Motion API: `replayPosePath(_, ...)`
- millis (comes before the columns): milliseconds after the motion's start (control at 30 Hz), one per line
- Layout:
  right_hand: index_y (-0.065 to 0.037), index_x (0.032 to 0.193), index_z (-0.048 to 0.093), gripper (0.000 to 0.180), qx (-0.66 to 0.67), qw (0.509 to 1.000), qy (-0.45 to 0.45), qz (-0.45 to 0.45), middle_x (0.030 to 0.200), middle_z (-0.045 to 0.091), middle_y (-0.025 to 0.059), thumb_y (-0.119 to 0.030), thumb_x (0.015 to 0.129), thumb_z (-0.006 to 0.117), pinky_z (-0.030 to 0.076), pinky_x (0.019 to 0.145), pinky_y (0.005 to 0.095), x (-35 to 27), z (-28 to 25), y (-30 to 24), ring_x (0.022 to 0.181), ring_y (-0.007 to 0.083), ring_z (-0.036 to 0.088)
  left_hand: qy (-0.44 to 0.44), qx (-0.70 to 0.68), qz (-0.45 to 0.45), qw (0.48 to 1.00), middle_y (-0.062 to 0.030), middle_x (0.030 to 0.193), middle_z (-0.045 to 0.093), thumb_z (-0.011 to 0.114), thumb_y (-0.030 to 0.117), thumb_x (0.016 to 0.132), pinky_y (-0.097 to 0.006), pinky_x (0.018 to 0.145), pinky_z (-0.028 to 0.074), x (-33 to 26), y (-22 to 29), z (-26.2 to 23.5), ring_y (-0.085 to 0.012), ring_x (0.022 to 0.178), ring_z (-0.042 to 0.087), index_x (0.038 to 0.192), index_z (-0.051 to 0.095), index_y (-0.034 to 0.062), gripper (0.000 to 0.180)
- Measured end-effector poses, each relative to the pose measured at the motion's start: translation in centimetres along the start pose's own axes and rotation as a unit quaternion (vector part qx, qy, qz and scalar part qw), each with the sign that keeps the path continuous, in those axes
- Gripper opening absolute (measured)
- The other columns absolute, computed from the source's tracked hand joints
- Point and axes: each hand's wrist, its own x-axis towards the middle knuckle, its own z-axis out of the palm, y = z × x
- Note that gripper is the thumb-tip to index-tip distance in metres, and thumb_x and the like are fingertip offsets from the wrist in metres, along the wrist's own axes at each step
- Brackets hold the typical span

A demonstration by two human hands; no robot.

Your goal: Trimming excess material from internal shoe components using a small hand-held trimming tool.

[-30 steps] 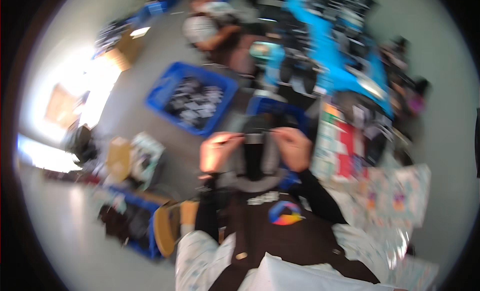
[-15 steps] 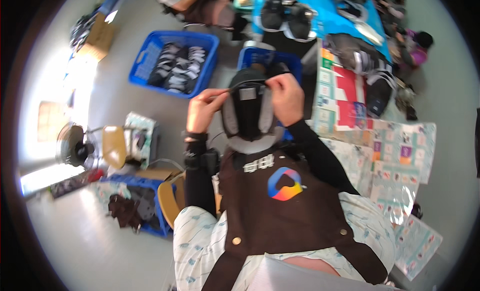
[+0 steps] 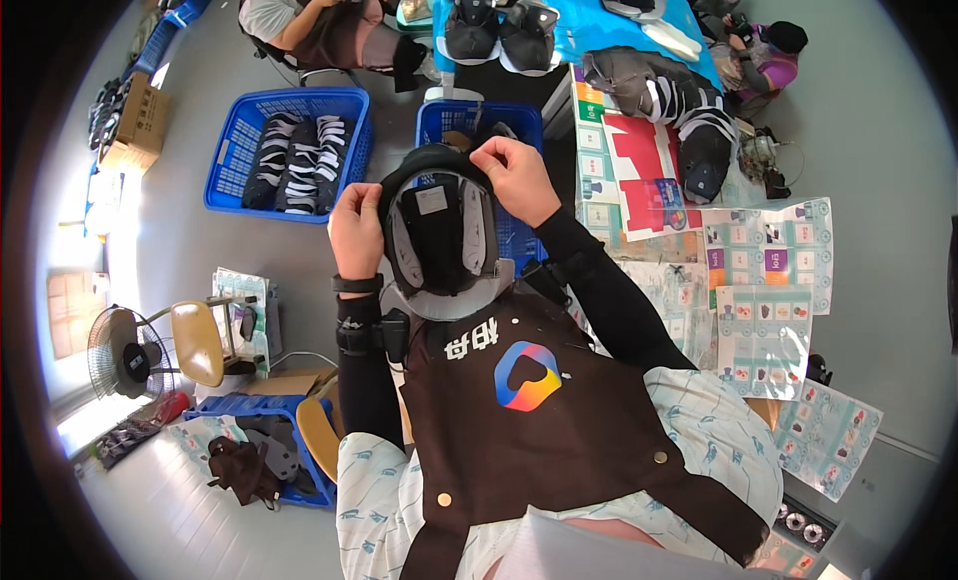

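Observation:
Before my chest is a black cup-shaped sewn piece [image 3: 446, 243], its hollow facing up. Grey padding lines both sides, a small white label sits inside, and a pale grey flap spreads at its near end. It could be a cap or a shoe upper; I cannot tell which. My left hand [image 3: 357, 231] pinches the left end of its thick black rim between thumb and fingers. At the right end of that rim, my right hand [image 3: 517, 181] has the edge in a similar pinch.
A blue basket [image 3: 222, 166] at far left holds stacked black-and-white pieces. Another blue basket [image 3: 534, 131] stands just beyond my hands. On the right, a table carries printed sheets [image 3: 763, 330], nested dark pieces [image 3: 705, 156] and a blue cover [image 3: 569, 31]. Other people sit at the far side.
The whole view has shifted, so hands, piece and room all sit further left. The rim between my hands is spread wider than before. Both hands keep hold of it.

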Motion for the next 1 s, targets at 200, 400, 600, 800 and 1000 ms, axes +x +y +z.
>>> replayPosePath(200, 0.000, 0.096, 0.069, 0.019, 0.236, 0.963, -0.098, 0.091, 0.084, 0.065, -0.0003, -0.018, 0.100, 0.065, 0.046, 0.072, 0.0243, 1.0, -0.7, 2.8, 0.079, 0.0062, 0.056, -0.183, -0.277, -0.153, 0.931, 0.0040, 0.079, 0.062, 0.059, 0.025, 0.105, -0.022, 0.062, 0.041, 2.3, -2.5, -0.6, -0.0049, 0.068, 0.052, 0.098, 0.067, 0.0012, 0.026)
replayPosePath(400, -0.002, 0.102, 0.068, 0.019, 0.162, 0.975, -0.118, 0.097, 0.088, 0.060, -0.0053, -0.021, 0.103, 0.063, 0.044, 0.072, 0.0221, -1.1, -0.9, 0.7, 0.079, 0.0047, 0.053, -0.239, -0.361, -0.187, 0.882, -0.0016, 0.098, 0.068, 0.052, 0.021, 0.108, -0.024, 0.080, 0.050, 2.3, -4.1, -1.9, -0.0080, 0.087, 0.063, 0.109, 0.063, 0.0011, 0.023)
replayPosePath(600, -0.007, 0.108, 0.066, 0.014, 0.386, 0.878, -0.188, 0.214, 0.088, 0.062, -0.0062, -0.020, 0.103, 0.062, 0.044, 0.068, 0.0195, -1.9, -2.3, 3.6, 0.079, 0.0035, 0.055, -0.372, -0.400, -0.192, 0.815, 0.0025, 0.090, 0.066, 0.054, 0.026, 0.108, -0.022, 0.074, 0.049, 3.6, -1.3, -2.2, -0.0061, 0.079, 0.061, 0.102, 0.063, 0.0055, 0.023)
replayPosePath(800, -0.012, 0.133, 0.062, 0.053, -0.062, 0.988, 0.009, -0.143, 0.130, 0.057, 0.0102, -0.018, 0.083, 0.079, 0.049, 0.095, 0.0358, -5.5, -2.8, -4.9, 0.119, 0.0239, 0.056, -0.402, -0.329, -0.230, 0.823, 0.0029, 0.089, 0.066, 0.058, 0.024, 0.106, -0.020, 0.068, 0.048, 4.6, -1.1, 1.8, -0.0046, 0.076, 0.060, 0.102, 0.064, 0.0037, 0.022)
replayPosePath(1000, -0.012, 0.121, 0.068, 0.043, -0.370, 0.910, 0.163, -0.094, 0.119, 0.070, 0.0068, -0.004, 0.079, 0.064, 0.056, 0.080, 0.0387, -10.3, -5.5, -2.0, 0.098, 0.0295, 0.070, -0.550, -0.407, -0.194, 0.703, -0.0056, 0.119, 0.067, 0.055, 0.023, 0.107, -0.025, 0.080, 0.052, 5.1, 2.9, 8.5, -0.0114, 0.097, 0.066, 0.132, 0.059, -0.0029, 0.036)
